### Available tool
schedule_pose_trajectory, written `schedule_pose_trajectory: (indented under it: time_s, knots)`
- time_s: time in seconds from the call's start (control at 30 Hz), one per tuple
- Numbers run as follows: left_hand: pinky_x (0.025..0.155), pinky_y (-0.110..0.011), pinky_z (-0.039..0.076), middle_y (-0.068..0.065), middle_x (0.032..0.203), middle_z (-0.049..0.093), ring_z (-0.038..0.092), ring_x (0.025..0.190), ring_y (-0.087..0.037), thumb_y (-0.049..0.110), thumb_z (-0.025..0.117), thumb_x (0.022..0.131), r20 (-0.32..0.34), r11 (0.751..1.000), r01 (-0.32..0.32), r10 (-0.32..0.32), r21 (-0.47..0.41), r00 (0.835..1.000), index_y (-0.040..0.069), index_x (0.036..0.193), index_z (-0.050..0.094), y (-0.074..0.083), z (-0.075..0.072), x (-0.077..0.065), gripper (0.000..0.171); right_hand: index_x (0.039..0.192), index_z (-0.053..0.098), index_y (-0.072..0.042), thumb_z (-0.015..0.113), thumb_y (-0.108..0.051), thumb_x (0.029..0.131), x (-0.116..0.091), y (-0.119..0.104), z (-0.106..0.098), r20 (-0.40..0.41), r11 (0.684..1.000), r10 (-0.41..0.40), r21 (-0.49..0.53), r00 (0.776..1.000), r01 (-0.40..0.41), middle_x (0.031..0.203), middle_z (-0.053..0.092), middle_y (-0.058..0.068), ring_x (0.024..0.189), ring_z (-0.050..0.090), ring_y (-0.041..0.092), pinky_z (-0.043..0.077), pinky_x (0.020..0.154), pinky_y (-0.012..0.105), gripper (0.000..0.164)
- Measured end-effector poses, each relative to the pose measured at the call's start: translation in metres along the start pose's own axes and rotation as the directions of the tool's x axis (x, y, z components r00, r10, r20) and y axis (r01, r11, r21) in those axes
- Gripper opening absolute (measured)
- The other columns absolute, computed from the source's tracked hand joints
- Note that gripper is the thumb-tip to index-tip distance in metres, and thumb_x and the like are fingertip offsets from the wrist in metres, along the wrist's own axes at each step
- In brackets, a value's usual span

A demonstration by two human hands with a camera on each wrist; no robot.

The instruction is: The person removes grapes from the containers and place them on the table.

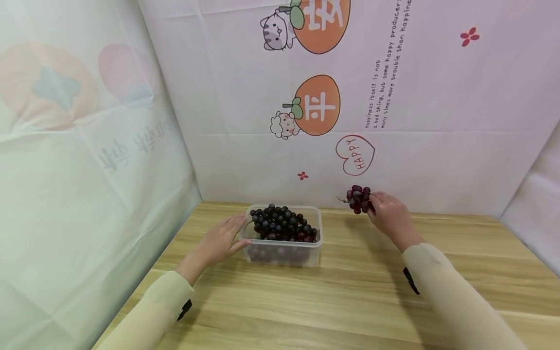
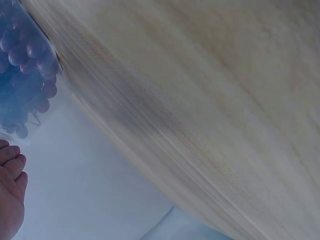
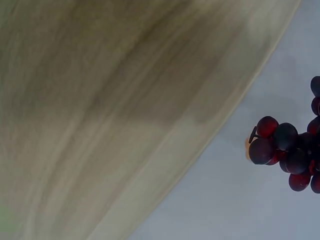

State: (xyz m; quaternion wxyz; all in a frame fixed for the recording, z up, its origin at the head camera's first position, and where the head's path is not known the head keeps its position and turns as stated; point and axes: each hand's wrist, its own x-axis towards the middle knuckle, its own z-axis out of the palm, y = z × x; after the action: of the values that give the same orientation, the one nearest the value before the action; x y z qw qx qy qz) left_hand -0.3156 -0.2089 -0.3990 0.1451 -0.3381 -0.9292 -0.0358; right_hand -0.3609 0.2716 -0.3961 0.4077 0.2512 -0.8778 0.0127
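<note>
My right hand (image 1: 391, 216) holds a small bunch of dark red grapes (image 1: 358, 198) up above the back of the table, right of the container. In the right wrist view the same grapes (image 3: 295, 150) hang at the right edge. A clear plastic container (image 1: 282, 253) stands on the table, with a large heap of dark grapes (image 1: 284, 223) inside. Against its left side rests my left hand (image 1: 222, 239), fingers extended along the rim and thumb at the front corner. The left wrist view shows part of that hand (image 2: 11, 185) beside the container wall with grapes behind it.
The wooden table (image 1: 280, 306) meets a white printed cloth (image 1: 245, 160) at its back edge. Another white cloth (image 1: 96, 204) hangs along the left side. Black straps (image 1: 411, 281) show under the sleeves.
</note>
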Motion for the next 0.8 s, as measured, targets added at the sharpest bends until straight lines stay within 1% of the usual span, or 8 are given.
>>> schedule_pose_trajectory:
  time_s: [0.1,0.17,0.33,0.43,0.67,0.8]
  knots:
    - [0.115,-0.047,0.026,-0.024,0.149,0.036,0.033,0.138,-0.035,0.048,0.049,0.100,0.007,1.000,0.006,-0.006,-0.005,1.000,-0.008,0.147,0.034,0.000,0.000,0.000,0.075,0.101,0.066,0.014,0.075,-0.004,0.076,-0.003,0.000,0.005,0.009,1.000,0.000,-0.004,1.000,0.000,0.103,0.066,0.028,0.094,0.065,0.041,0.055,0.084,0.050,0.032]
    - [0.115,-0.047,0.026,-0.024,0.150,0.036,0.033,0.138,-0.036,0.049,0.048,0.100,0.011,1.000,0.007,-0.007,-0.007,1.000,-0.008,0.147,0.033,0.000,-0.001,0.000,0.075,0.100,0.067,0.014,0.076,-0.004,0.075,-0.005,0.000,0.009,0.010,1.000,-0.017,-0.009,1.000,0.017,0.101,0.066,0.028,0.092,0.066,0.040,0.056,0.081,0.049,0.031]
    - [0.114,-0.049,0.027,-0.025,0.149,0.036,0.035,0.136,-0.039,0.053,0.044,0.100,0.010,1.000,0.000,0.000,-0.011,1.000,-0.010,0.145,0.034,0.000,-0.002,0.000,0.078,0.093,0.066,0.014,0.079,-0.002,0.071,-0.008,-0.003,0.016,-0.026,0.997,-0.075,-0.018,0.997,0.075,0.091,0.067,0.026,0.084,0.066,0.040,0.057,0.077,0.048,0.030]
    - [0.114,-0.048,0.027,-0.025,0.149,0.036,0.036,0.136,-0.039,0.053,0.043,0.100,0.020,1.000,0.006,-0.006,-0.007,1.000,-0.010,0.146,0.034,0.000,-0.003,0.000,0.078,0.090,0.066,0.013,0.079,-0.001,0.070,-0.009,-0.005,0.019,-0.030,0.997,-0.074,-0.021,0.997,0.074,0.089,0.067,0.025,0.081,0.066,0.039,0.057,0.075,0.048,0.028]
    - [0.114,-0.048,0.027,-0.025,0.149,0.036,0.035,0.136,-0.038,0.047,0.050,0.099,0.031,1.000,0.017,-0.017,-0.003,0.999,-0.010,0.145,0.034,0.002,-0.004,0.001,0.075,0.090,0.066,0.012,0.080,-0.002,0.073,-0.011,-0.011,0.021,0.084,0.999,-0.026,-0.037,0.996,0.029,0.090,0.067,0.024,0.084,0.066,0.037,0.057,0.074,0.046,0.026]
    - [0.114,-0.047,0.026,-0.024,0.149,0.036,0.035,0.137,-0.038,0.047,0.050,0.100,0.037,1.000,0.023,-0.023,-0.005,0.999,-0.009,0.146,0.034,0.002,-0.004,0.001,0.075,0.089,0.066,0.010,0.080,-0.004,0.074,-0.010,-0.016,0.021,0.138,0.999,-0.011,-0.051,0.990,0.018,0.091,0.068,0.023,0.086,0.067,0.036,0.057,0.077,0.046,0.025]
